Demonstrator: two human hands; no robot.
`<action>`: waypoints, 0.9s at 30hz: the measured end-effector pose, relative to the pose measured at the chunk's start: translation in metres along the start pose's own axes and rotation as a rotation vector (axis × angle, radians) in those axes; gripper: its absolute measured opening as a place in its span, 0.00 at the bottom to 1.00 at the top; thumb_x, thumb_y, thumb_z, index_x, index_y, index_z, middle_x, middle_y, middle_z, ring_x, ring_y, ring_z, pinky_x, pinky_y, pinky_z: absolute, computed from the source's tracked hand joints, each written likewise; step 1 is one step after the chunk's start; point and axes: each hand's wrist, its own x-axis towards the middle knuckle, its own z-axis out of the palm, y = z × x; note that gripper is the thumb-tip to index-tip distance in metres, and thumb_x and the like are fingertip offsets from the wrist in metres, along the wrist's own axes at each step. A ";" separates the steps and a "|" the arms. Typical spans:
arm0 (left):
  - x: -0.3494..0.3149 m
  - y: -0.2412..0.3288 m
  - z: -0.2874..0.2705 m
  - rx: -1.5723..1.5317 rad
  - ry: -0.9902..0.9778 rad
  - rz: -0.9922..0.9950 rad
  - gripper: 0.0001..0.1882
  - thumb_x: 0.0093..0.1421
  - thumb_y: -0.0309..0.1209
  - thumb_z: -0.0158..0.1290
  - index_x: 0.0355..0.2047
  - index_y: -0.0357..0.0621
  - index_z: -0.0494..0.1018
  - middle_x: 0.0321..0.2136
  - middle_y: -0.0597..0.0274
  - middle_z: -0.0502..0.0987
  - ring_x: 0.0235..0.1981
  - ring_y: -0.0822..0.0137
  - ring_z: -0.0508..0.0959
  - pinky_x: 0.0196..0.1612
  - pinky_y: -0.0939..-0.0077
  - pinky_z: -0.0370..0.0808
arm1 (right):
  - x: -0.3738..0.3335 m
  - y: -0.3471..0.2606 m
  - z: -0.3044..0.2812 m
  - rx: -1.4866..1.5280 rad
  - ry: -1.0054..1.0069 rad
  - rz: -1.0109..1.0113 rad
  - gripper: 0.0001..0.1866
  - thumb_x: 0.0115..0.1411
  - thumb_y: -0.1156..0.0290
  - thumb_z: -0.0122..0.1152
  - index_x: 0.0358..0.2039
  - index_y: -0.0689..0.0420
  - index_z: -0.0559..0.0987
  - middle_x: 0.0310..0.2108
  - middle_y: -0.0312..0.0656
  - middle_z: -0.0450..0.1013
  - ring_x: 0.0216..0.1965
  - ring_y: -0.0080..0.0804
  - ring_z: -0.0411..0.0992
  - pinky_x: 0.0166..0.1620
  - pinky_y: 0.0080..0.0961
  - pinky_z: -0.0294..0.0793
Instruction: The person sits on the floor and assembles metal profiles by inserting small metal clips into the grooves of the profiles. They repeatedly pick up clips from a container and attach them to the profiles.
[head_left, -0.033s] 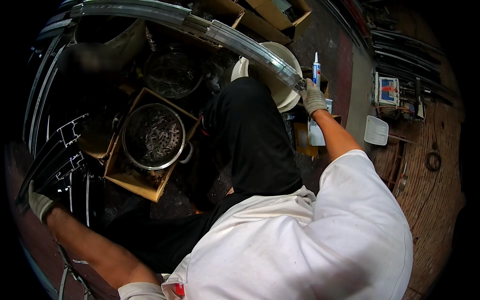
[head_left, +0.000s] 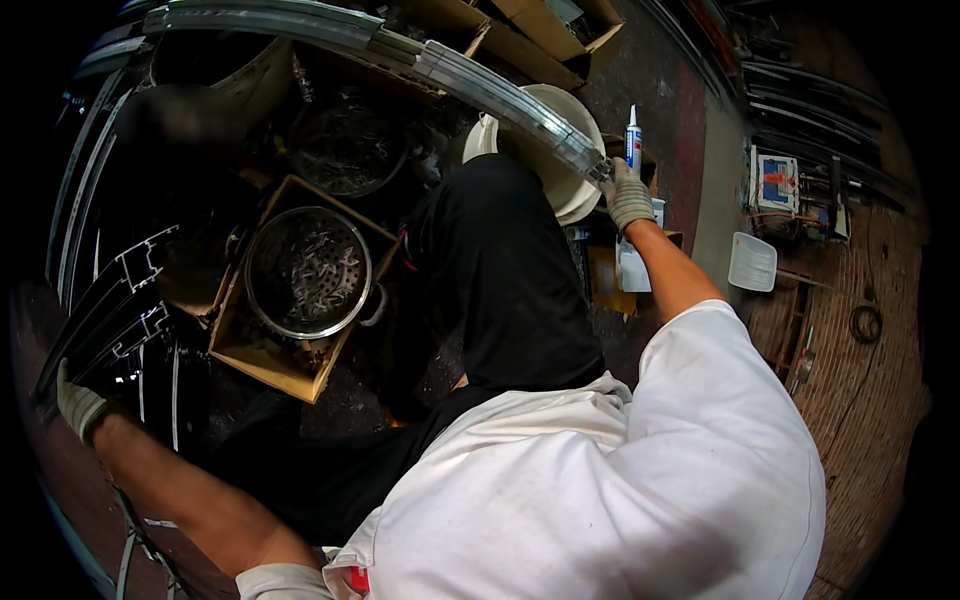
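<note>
My right hand point(head_left: 627, 195), in a pale knitted glove, grips the near end of a silver metal profile point(head_left: 490, 88). This long bar runs away up and to the left, alongside other profiles. At the far left, my gloved left hand point(head_left: 80, 402) is against the edge of a stack of dark metal profiles point(head_left: 110, 290), whose cut ends show hollow channel shapes. Most of the left fingers are hidden or in shadow. Between my arms, a round perforated metal pot point(head_left: 262, 275) holds many small metal pieces and rests in an open cardboard box point(head_left: 262, 370).
Beside my right hand stand a sealant tube point(head_left: 633, 145) and a white bucket point(head_left: 575, 205). Another basin of metal bits point(head_left: 345, 150) lies behind the box. Farther right are a white plastic tray point(head_left: 752, 262), a boxy machine point(head_left: 776, 182) and a coiled cable point(head_left: 866, 323). My knee juts forward between the hands.
</note>
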 end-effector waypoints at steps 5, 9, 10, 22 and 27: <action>-0.023 0.003 0.015 -0.101 -0.014 -0.068 0.18 0.67 0.32 0.42 0.51 0.38 0.75 0.51 0.52 0.78 0.53 0.62 0.76 0.63 0.66 0.68 | 0.001 0.011 -0.007 0.068 0.215 0.097 0.25 0.55 0.63 0.69 0.50 0.60 0.73 0.45 0.57 0.74 0.46 0.57 0.74 0.49 0.44 0.73; -0.050 0.006 0.015 -0.218 -0.057 -0.112 0.19 0.68 0.33 0.41 0.53 0.39 0.75 0.52 0.53 0.78 0.54 0.62 0.76 0.63 0.66 0.68 | 0.011 -0.037 -0.049 0.162 0.408 -0.007 0.25 0.54 0.62 0.70 0.50 0.59 0.75 0.41 0.52 0.77 0.42 0.49 0.76 0.49 0.40 0.74; -0.057 0.005 0.026 -0.246 -0.069 -0.111 0.19 0.68 0.33 0.41 0.53 0.39 0.75 0.52 0.53 0.78 0.55 0.62 0.76 0.63 0.66 0.68 | 0.010 -0.054 -0.066 0.245 0.438 -0.059 0.24 0.55 0.62 0.70 0.49 0.58 0.75 0.40 0.49 0.77 0.42 0.43 0.77 0.50 0.37 0.74; -0.098 0.022 0.040 -0.518 0.104 -0.125 0.17 0.61 0.33 0.55 0.48 0.36 0.72 0.42 0.46 0.78 0.42 0.51 0.81 0.44 0.50 0.82 | -0.130 -0.399 -0.186 1.547 -0.693 -0.399 0.37 0.56 0.49 0.70 0.57 0.63 0.71 0.44 0.48 0.77 0.41 0.30 0.80 0.44 0.29 0.82; -0.095 0.019 0.034 -0.489 0.128 -0.078 0.18 0.60 0.33 0.56 0.48 0.37 0.71 0.43 0.47 0.78 0.42 0.53 0.81 0.42 0.51 0.83 | -0.149 -0.439 -0.175 1.596 -1.015 -0.396 0.30 0.62 0.60 0.65 0.57 0.66 0.69 0.43 0.50 0.77 0.41 0.32 0.80 0.42 0.28 0.83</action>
